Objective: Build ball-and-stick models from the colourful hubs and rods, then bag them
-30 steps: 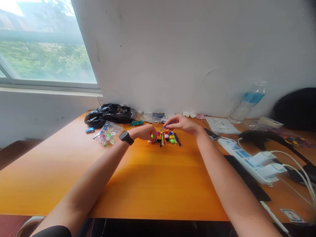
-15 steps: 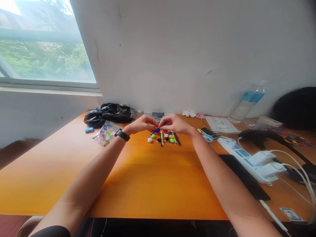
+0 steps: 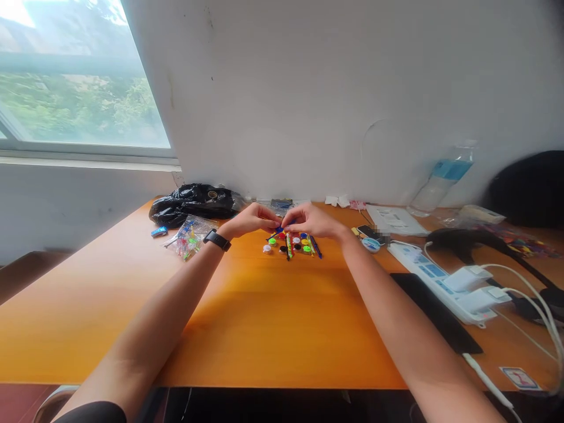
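Observation:
My left hand (image 3: 258,220) and my right hand (image 3: 308,220) meet fingertip to fingertip above the far middle of the table. Both are closed in a pinch on a small blue plastic piece (image 3: 279,230), whose exact kind is too small to make out; a thin blue part slants down to its left. Just below my fingers lie several small round pieces, among them a white one (image 3: 267,249) and a green one (image 3: 272,242). Thin coloured plastic sticks lie among them, including a yellow-green one (image 3: 289,247) and a dark blue one (image 3: 315,247).
A clear bag of coloured pieces (image 3: 188,238) and a black plastic bag (image 3: 194,202) lie at the back left. On the right are a white power strip (image 3: 434,276) with plugged-in chargers, a black tablet-like slab (image 3: 434,311), and a tilted clear bottle (image 3: 445,179).
My hands stay pinched together over the pieces, with only a slight shift of the fingers and the blue piece. The other things on the table keep their places.

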A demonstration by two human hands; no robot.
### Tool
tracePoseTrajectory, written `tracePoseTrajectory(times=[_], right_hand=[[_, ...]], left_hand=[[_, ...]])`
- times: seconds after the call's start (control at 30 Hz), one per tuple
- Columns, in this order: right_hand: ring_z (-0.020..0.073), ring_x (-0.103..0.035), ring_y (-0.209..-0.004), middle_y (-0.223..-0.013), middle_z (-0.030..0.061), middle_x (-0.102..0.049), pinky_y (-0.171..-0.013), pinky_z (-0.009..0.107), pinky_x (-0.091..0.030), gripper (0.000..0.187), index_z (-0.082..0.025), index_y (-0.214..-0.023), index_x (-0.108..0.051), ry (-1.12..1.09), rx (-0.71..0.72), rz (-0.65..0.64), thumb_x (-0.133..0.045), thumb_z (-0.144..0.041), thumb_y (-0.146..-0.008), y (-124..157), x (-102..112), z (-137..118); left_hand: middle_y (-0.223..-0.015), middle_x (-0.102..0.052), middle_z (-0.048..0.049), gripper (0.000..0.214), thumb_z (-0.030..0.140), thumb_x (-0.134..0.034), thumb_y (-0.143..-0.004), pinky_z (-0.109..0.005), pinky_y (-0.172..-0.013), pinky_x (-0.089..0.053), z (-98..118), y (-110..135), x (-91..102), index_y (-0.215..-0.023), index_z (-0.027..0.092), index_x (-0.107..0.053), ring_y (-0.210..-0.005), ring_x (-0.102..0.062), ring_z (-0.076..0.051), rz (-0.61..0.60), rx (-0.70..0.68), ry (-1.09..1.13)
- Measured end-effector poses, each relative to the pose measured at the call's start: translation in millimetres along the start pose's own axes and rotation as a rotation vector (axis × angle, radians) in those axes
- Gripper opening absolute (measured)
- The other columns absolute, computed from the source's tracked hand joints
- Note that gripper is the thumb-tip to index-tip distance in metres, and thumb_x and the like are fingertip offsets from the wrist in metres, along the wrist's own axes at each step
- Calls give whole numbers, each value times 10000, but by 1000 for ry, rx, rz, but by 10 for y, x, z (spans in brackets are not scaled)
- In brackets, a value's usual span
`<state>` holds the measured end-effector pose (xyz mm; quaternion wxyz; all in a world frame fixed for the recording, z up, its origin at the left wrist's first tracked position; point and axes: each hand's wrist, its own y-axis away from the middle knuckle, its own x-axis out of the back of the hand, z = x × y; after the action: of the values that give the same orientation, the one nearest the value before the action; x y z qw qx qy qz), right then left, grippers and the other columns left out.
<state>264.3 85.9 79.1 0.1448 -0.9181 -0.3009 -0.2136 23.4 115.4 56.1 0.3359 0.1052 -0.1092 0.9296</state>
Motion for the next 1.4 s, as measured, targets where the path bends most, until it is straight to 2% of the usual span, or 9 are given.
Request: tracePoseTrajectory(times=[0.1, 0.23, 0.6, 0.8, 0.93, 1.0, 1.13, 1.27, 1.4], right_hand=[[161, -704, -684, -783, 35, -766, -640, 254, -550, 213, -147, -917, -806, 21, 9, 10, -788, -297, -767, -16, -13, 32], [171, -716, -704, -812, 44, -776, -647, 259, -555, 235, -147, -921, -799, 25, 11, 3, -801, -326, -769, -44, -26, 81], [187, -733, -731, -836, 54, -782, -653, 267, -561, 246, -147, -942, -785, -12, 3, 8, -796, -345, -797, -62, -42, 145], [195, -728, -782, -865, 52, -779, -697, 276, -552, 241, -155, -924, -765, 91, 34, 14, -784, -360, -798, -96, -84, 188], [174, -687, -752, -857, 41, -756, -664, 261, -515, 263, -170, -992, -715, 246, 23, 138, -759, -378, -837, -118, -106, 231], [163, -668, -729, -850, 43, -753, -644, 248, -492, 198, -170, -975, -710, 346, -15, 167, -723, -337, -870, -121, -96, 262], [154, -665, -688, -839, 50, -773, -590, 228, -451, 69, -163, -900, -745, 506, -183, -8, -702, -187, -851, -103, -63, 336], [153, -682, -709, -873, 42, -786, -596, 217, -447, 179, -179, -936, -795, 611, -258, -154, -714, -100, -798, -100, -81, 418], [159, -687, -769, -979, 47, -785, -621, 212, -445, 288, -225, -1070, -821, 713, -272, -189, -726, -131, -816, -127, -141, 502]], left_hand=[[-974, -822, -139, 336, 377, -852, -815, -326, -850, -619, 17, 20, 17, -1013, 106, -853, -861, -767, -210, -25, 2, -10], [-1033, -825, -112, 318, 333, -869, -783, -301, -868, -591, 34, 41, 50, -1035, 140, -859, -920, -757, -215, -98, -47, -79], [-882, -817, -103, 360, 397, -926, -725, -256, -685, -530, 3, 1, 58, -956, 128, -864, -758, -717, -187, -23, -45, -137], [-835, -802, -88, 333, 380, -920, -728, -237, -648, -501, -2, 2, 48, -921, 116, -855, -714, -689, -161, -36, -52, -162], [-798, -793, -93, 326, 307, -928, -693, -234, -624, -513, -78, -2, 126, -929, 101, -839, -677, -687, -154, -2, -2, -173], [-762, -784, -93, 333, 281, -927, -676, -236, -597, -516, -162, 10, 203, -934, 94, -831, -635, -678, -150, 16, 27, -167], [-713, -765, -98, 228, 293, -878, -711, -219, -543, -489, -383, 83, 373, -808, 96, -815, -598, -655, -138, 25, 63, -192], [-779, -790, -93, 238, 296, -870, -677, -237, -612, -546, -517, 167, 511, -837, 122, -833, -672, -701, -169, -13, 234, -271], [-806, -805, -84, 209, 297, -854, -651, -241, -667, -568, -451, 192, 629, -793, 144, -846, -736, -727, -195, -76, 337, -428]])
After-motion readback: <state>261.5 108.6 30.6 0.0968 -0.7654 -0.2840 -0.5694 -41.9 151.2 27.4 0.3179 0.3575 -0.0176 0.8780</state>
